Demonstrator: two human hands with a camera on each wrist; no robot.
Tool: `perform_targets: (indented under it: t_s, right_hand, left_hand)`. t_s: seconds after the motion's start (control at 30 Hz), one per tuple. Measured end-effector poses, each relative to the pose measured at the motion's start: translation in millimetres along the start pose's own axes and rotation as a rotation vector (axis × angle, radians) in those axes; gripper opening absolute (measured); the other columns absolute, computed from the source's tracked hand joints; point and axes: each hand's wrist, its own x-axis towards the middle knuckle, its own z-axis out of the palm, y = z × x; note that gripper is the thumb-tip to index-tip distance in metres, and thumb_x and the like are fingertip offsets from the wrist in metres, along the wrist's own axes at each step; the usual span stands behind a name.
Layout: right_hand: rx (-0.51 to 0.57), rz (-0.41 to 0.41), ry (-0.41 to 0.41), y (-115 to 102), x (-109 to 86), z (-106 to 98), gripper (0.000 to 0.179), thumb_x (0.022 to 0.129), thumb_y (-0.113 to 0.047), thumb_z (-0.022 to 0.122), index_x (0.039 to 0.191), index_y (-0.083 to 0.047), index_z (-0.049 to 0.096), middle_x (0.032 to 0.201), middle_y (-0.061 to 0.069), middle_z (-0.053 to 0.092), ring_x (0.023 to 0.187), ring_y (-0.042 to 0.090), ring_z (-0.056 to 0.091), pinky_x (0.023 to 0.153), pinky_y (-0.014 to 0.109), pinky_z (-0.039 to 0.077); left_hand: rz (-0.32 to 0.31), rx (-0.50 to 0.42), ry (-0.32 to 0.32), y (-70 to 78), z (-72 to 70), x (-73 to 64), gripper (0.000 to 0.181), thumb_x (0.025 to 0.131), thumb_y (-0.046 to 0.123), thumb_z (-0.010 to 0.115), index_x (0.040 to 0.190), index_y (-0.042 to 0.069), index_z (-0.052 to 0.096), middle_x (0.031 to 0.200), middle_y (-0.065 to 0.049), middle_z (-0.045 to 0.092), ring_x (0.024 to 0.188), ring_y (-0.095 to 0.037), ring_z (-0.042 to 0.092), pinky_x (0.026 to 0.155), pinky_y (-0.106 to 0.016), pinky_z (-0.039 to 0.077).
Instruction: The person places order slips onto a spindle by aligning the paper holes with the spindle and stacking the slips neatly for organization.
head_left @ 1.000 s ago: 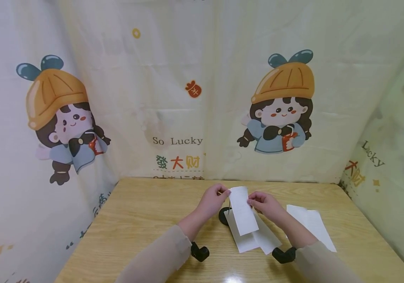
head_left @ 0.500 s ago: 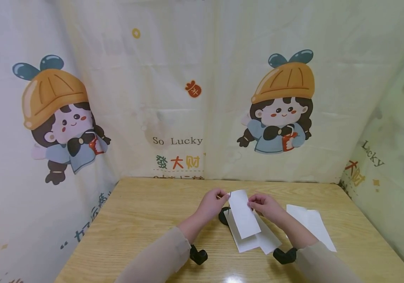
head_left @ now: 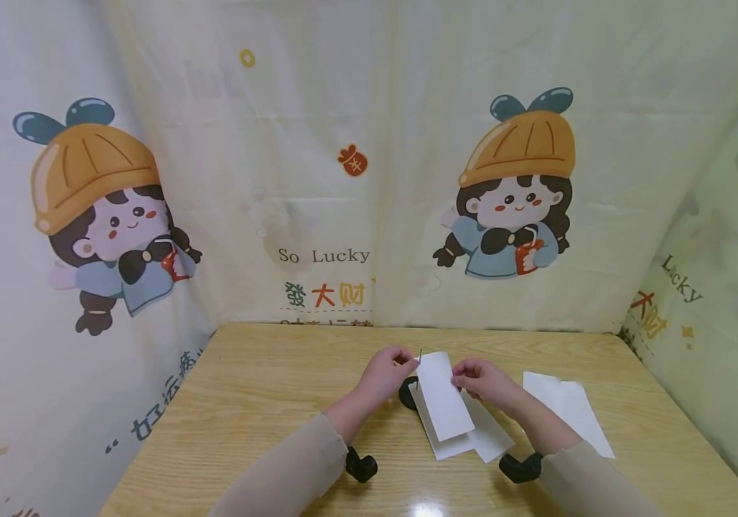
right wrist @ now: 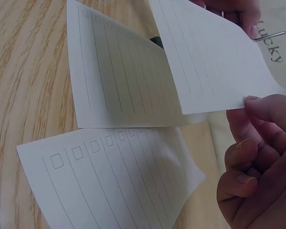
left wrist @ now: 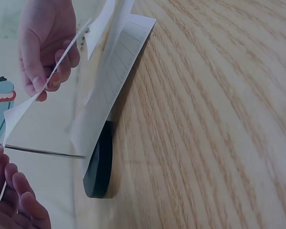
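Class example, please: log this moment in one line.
left hand: pinches raised sheet | right hand: pinches same sheet | spike: tip beyond sheet | black base: on table

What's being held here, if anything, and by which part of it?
The raised white sheet: the left hand pinches it at its upper left edge, the right hand on the upper part of its right edge.

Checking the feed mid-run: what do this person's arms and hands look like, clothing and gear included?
The left sleeve and right sleeve are plain beige, ending short of the wrists. A small, angular black device shows by each cuff, one at left, one at right; no cables show. The left hand and right hand are ungloved.
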Motion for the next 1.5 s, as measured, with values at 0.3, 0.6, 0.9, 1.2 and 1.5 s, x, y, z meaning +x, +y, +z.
perform_targets:
  t_s: [0.3,0.6,0.9,1.2,1.5]
  right_hand:
    - [-0.037,0.016,-0.003,0.7,-0.6,0.6,0.018,0.095,-0.014,0.066,0.108,-0.002,0.063,0.083,0.006,0.059,0.071,0.019,0.048,0.061,0.026,0.041]
    - [-0.067,0.031,-0.006,5.6,-2.5,3.7,0.015,0.094,-0.013,0.067,0.105,-0.004,0.064,0.082,0.006,0.059,0.073,0.022,0.051,0.062,0.028,0.042]
    - [-0.106,0.010,-0.028,11.4,-1.3,8.1,0.014,0.092,-0.010,0.069,0.103,-0.005,0.063,0.081,0.006,0.061,0.072,0.021,0.053,0.063,0.030,0.043]
    - [-0.147,0.023,-0.036,12.5,-2.0,14.2,0.019,0.090,-0.012,0.072,0.105,-0.007,0.061,0.080,0.005,0.062,0.068,0.020,0.053,0.061,0.031,0.042]
    - [-0.165,0.034,-0.005,13.7,-1.7,17.5,0.022,0.088,-0.010,0.073,0.105,-0.005,0.059,0.075,0.004,0.060,0.062,0.017,0.050,0.057,0.028,0.040]
  left_hand:
    - [-0.017,0.020,-0.001,-5.3,2.4,0.5,0.014,0.091,0.029,0.071,0.087,0.016,0.066,0.086,0.005,0.061,0.078,-0.012,0.054,0.068,-0.029,0.044]
    - [-0.053,0.042,-0.061,-8.7,2.9,-4.3,0.013,0.091,0.023,0.072,0.085,0.013,0.065,0.080,0.003,0.060,0.068,-0.013,0.051,0.057,-0.029,0.043]
    - [-0.098,0.124,-0.094,-16.6,8.0,-4.3,0.015,0.091,0.025,0.072,0.085,0.014,0.063,0.079,0.002,0.058,0.068,-0.015,0.051,0.060,-0.029,0.042]
    - [-0.102,0.205,-0.101,-24.5,11.1,-2.4,0.017,0.090,0.025,0.072,0.081,0.014,0.063,0.075,0.002,0.057,0.067,-0.013,0.049,0.060,-0.029,0.040]
    - [-0.107,0.271,-0.117,-21.7,9.5,-3.7,0.018,0.090,0.024,0.072,0.078,0.014,0.062,0.075,0.002,0.056,0.066,-0.015,0.049,0.059,-0.029,0.040]
